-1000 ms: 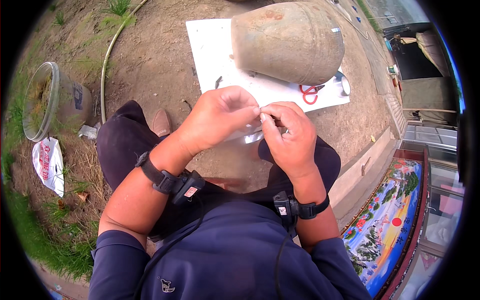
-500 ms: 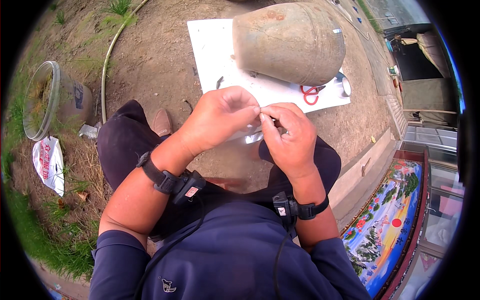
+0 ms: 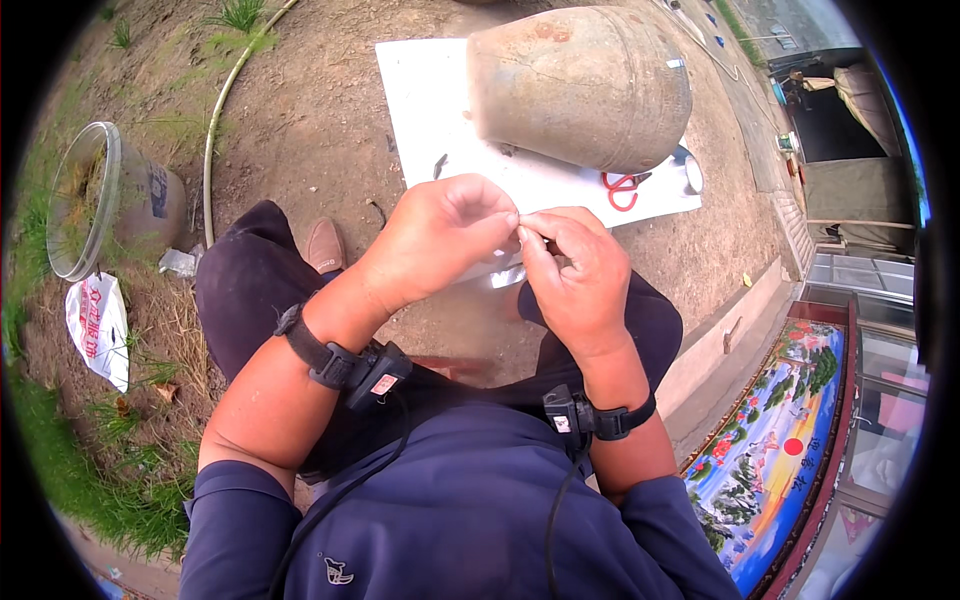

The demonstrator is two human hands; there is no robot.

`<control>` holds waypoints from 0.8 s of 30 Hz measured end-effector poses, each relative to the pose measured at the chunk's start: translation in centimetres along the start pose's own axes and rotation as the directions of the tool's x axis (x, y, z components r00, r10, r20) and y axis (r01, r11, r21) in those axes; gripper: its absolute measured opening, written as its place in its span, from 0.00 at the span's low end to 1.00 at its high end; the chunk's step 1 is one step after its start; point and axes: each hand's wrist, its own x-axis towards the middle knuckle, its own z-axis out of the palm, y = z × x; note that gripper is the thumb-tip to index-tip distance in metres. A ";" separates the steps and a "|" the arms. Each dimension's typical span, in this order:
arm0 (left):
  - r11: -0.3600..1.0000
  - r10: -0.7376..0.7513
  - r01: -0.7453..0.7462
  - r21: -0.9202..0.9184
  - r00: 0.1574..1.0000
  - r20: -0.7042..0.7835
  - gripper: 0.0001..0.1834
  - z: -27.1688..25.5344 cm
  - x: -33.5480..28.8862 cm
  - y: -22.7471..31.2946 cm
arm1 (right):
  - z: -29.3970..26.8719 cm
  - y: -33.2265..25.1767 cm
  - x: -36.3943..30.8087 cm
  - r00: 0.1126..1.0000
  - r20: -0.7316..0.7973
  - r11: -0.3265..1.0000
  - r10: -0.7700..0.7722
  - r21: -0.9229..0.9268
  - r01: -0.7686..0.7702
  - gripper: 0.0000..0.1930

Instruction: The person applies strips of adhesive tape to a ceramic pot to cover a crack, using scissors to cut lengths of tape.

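Observation:
My left hand [image 3: 440, 235] and my right hand [image 3: 580, 285] meet in front of me, thumb and forefinger of each pinched together. Their fingertips touch, and whatever they pinch is too small or hidden to name. Just below the fingers shows a shiny, clear-looking piece [image 3: 507, 276], partly covered by the hands. Beyond them a large grey-brown jar [image 3: 580, 90] lies on its side on a white sheet [image 3: 425, 110]. Red-handled scissors [image 3: 622, 190] rest beside the jar, their blades partly hidden. A roll [image 3: 688, 170] with a pale end stands at the sheet's right edge.
To the left stand a clear plastic bucket [image 3: 160, 205] and a white bag [image 3: 98, 330] with red print. A pale hose [image 3: 212, 140] runs over the dirt. At right, a low concrete ledge [image 3: 715, 345] borders a colourful landscape panel [image 3: 775, 440].
Almost nothing differs. Both hands keep their pinch at the same spot, with only a very slight shift of the right hand and wrist.

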 end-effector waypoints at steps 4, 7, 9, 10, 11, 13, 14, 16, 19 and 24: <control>1.000 0.012 -0.012 0.018 1.000 -0.011 0.07 0.0 0.0 -0.2 | 0.2 -0.1 0.0 1.000 -0.009 1.000 0.012 0.011 -0.012 0.06; 0.999 0.018 -0.017 0.042 1.000 -0.010 0.08 0.0 0.1 -0.4 | 0.3 0.0 -0.1 0.999 -0.009 0.999 0.044 0.028 -0.043 0.05; 0.999 0.017 -0.017 0.048 1.000 -0.011 0.08 0.0 0.0 -0.3 | 0.4 0.0 -0.1 0.999 -0.009 0.998 0.053 0.032 -0.053 0.05; 0.998 0.016 -0.015 0.053 1.000 -0.013 0.08 0.0 0.0 -0.3 | 0.4 0.0 -0.1 0.998 -0.009 0.997 0.063 0.037 -0.063 0.05; 0.998 0.016 -0.015 0.053 1.000 -0.013 0.08 0.0 0.0 -0.2 | 0.4 0.1 -0.1 0.998 -0.009 0.997 0.063 0.036 -0.063 0.05; 0.998 0.017 -0.016 0.061 1.000 -0.016 0.08 0.0 0.0 -0.1 | 0.5 0.2 -0.2 0.997 -0.013 0.996 0.073 0.053 -0.072 0.05; 0.998 0.017 -0.016 0.061 1.000 -0.016 0.08 0.1 0.0 -0.1 | 0.5 0.2 -0.2 0.997 -0.013 0.996 0.073 0.053 -0.072 0.05; 0.997 0.015 -0.013 0.081 1.000 -0.019 0.08 0.1 0.0 -0.1 | 0.5 0.2 -0.2 0.996 -0.011 0.994 0.085 0.063 -0.084 0.05; 0.996 0.023 -0.021 0.091 1.000 -0.020 0.08 0.1 -0.1 -0.2 | 0.5 0.1 -0.2 0.995 -0.008 0.994 0.095 0.063 -0.094 0.05; 0.993 0.025 -0.021 0.120 0.999 -0.029 0.08 0.1 0.0 -0.1 | 0.7 0.0 -0.2 0.993 -0.026 0.991 0.119 0.072 -0.117 0.05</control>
